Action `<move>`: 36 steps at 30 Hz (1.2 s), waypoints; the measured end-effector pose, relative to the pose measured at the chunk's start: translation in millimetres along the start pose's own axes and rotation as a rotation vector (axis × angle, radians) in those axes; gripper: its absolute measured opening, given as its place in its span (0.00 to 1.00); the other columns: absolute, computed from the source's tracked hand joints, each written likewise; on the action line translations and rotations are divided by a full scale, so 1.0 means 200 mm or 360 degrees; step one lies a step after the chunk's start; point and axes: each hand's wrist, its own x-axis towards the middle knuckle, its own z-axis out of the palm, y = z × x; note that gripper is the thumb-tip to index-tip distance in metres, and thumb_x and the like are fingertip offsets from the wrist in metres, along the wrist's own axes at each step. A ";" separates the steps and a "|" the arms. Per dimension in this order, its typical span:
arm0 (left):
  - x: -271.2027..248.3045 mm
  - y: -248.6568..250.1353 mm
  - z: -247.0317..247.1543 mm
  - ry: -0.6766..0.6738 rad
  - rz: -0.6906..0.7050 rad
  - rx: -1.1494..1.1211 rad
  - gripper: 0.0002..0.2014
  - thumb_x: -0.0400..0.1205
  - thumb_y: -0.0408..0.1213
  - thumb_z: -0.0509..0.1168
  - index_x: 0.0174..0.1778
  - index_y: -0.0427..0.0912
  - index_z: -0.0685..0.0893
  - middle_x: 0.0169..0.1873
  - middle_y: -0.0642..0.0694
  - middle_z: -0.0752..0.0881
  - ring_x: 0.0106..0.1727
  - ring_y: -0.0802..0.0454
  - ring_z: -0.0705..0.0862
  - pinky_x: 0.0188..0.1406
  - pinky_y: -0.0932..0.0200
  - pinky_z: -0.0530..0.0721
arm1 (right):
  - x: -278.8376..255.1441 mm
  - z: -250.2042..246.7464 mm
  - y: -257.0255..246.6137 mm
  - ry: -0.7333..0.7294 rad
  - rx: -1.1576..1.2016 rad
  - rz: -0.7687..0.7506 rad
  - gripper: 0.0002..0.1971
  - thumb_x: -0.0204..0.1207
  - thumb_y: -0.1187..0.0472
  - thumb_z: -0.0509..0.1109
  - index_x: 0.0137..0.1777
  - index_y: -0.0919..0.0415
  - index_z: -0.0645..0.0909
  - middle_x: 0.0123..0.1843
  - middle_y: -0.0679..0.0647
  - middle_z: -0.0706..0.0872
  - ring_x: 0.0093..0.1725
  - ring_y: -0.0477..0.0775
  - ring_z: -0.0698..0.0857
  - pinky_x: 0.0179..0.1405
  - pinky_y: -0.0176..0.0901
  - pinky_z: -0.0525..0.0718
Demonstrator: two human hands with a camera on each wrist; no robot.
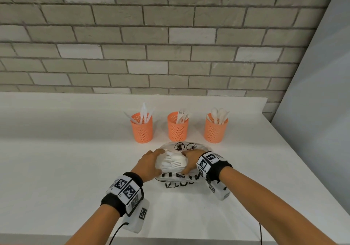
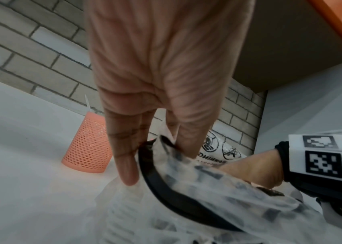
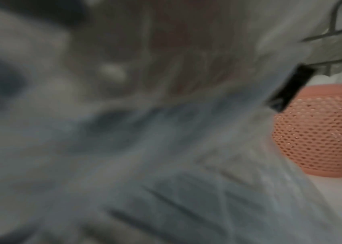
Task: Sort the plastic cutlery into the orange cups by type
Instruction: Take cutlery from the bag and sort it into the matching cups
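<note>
A clear plastic bag (image 1: 189, 147) with black print lies on the white counter (image 1: 56, 169) and holds a bundle of white plastic cutlery (image 1: 174, 161). My left hand (image 1: 151, 162) pinches the bag's left edge (image 2: 155, 148), thumb on one side and fingers on the other. My right hand (image 1: 190, 161) curls round the bag's right side, against the cutlery. Behind stand three orange mesh cups: the left cup (image 1: 142, 130) with knives, the middle cup (image 1: 178, 128) with forks, the right cup (image 1: 216, 130) with spoons. The right wrist view is blurred by plastic, with one orange cup (image 3: 316, 132) showing.
A grey brick wall (image 1: 170, 36) runs along the back of the counter. A pale panel (image 1: 322, 112) closes off the right side. The counter's front edge (image 1: 189, 240) is just below my forearms, with wrist-camera cables hanging over it.
</note>
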 end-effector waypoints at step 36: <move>-0.01 -0.05 -0.03 0.0115 -0.0227 -0.0261 0.31 0.75 0.31 0.65 0.75 0.48 0.68 0.62 0.36 0.78 0.60 0.36 0.80 0.61 0.45 0.82 | -0.02 -0.02 -0.06 -0.0188 0.0444 -0.0027 0.41 0.64 0.51 0.80 0.76 0.54 0.67 0.71 0.53 0.78 0.72 0.58 0.75 0.75 0.51 0.70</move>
